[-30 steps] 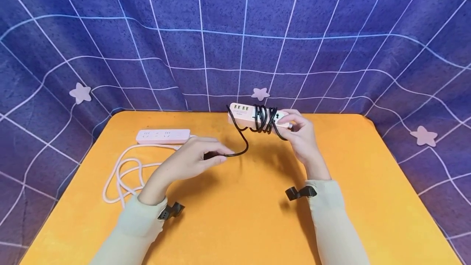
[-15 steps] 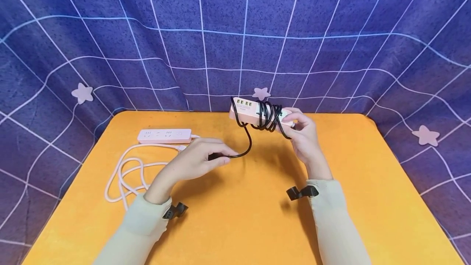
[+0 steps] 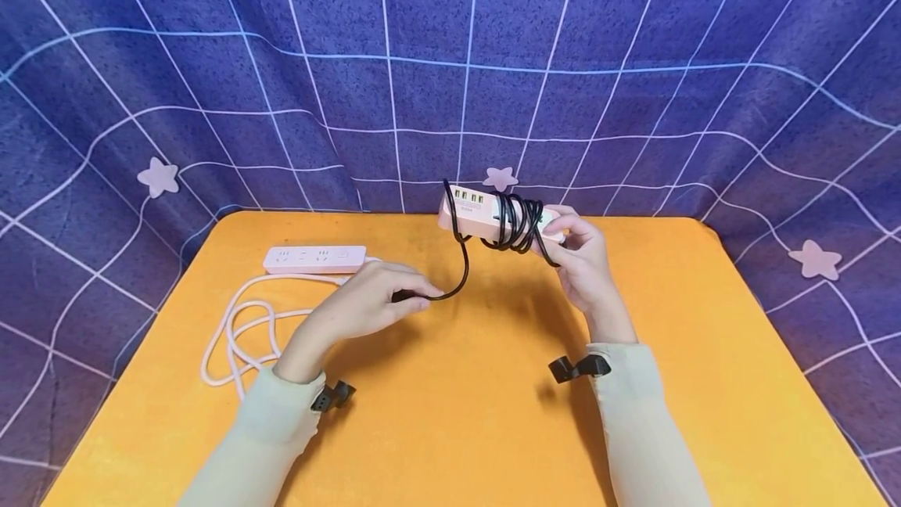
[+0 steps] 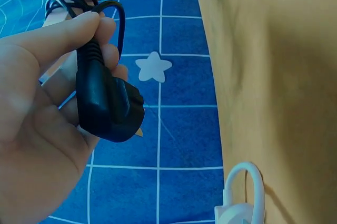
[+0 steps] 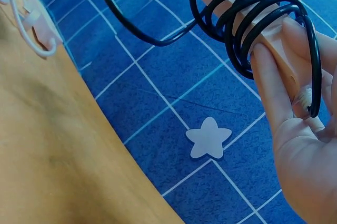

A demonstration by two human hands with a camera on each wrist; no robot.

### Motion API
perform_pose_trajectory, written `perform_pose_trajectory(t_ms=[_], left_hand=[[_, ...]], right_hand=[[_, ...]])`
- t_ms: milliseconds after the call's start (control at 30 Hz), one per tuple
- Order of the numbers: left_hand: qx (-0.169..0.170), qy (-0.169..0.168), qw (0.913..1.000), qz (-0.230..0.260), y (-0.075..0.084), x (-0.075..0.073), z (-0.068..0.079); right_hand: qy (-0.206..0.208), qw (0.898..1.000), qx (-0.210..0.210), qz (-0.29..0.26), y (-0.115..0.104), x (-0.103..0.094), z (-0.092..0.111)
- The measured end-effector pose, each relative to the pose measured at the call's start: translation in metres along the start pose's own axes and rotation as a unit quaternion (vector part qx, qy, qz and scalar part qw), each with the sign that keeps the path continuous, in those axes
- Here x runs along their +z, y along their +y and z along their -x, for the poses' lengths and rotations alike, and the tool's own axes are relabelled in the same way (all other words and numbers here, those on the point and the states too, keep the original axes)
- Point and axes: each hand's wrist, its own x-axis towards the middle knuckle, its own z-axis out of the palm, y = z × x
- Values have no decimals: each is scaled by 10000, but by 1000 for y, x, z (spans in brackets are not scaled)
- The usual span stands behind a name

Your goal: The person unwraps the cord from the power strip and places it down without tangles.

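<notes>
My right hand (image 3: 584, 268) grips one end of a pink power strip (image 3: 473, 208), held up above the table. Four-sided coils of black cord (image 3: 521, 223) wrap its middle; a row of USB ports shows at its left end. A free length of cord sags from the strip to my left hand (image 3: 366, 300). In the left wrist view, that hand pinches the cord's black plug (image 4: 108, 98) at its neck, between thumb and fingers. The right wrist view shows the right fingers (image 5: 271, 84) around the strip's end, beside the coils (image 5: 247, 24).
A second pink power strip (image 3: 314, 259) lies at the back left of the orange table (image 3: 464, 429). Its pale cord (image 3: 228, 335) is looped loosely in front of it, partly behind my left arm. A blue grid-patterned curtain (image 3: 422, 92) with stars stands around the table's back and sides.
The strip's left end has risen and the strip has shifted slightly right. An extra turn of cord now crosses its left end. My left hand went slightly right, then back left, still pinching the plug.
</notes>
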Motion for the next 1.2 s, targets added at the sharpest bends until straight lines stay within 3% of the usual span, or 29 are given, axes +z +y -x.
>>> perform_pose_trajectory(t_ms=[433,833,1200], left_hand=[[-115,328,9994,-94,-7,-4,4],[-24,677,9971,-351,-8,-5,4],[-112,1405,9876,-688,-9,-10,4]], right_hand=[[-191,9998,39,-105,-1,-1,1],[-348,9993,16,-114,-2,0,2],[-563,9981,172,-155,-4,0,3]])
